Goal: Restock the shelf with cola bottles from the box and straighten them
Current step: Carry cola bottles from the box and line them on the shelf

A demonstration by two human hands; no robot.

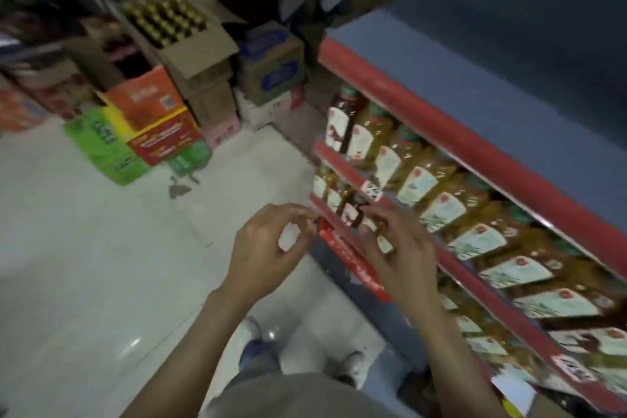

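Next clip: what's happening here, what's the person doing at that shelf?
A person stands in a shop aisle facing a red-edged shelf stocked with rows of amber bottles. Both hands are raised at the shelf's near end: the left hand has curled fingers beside the edge, the right hand reaches over the rail. The blur hides whether either holds anything. An open box of capped bottles sits on stacked cartons behind.

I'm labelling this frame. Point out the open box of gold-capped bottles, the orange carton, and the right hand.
Open box of gold-capped bottles [200, 44]: head view, front cardboard wall.
Orange carton [149, 105]: head view, top face.
Right hand [397, 248]: head view, back of hand.
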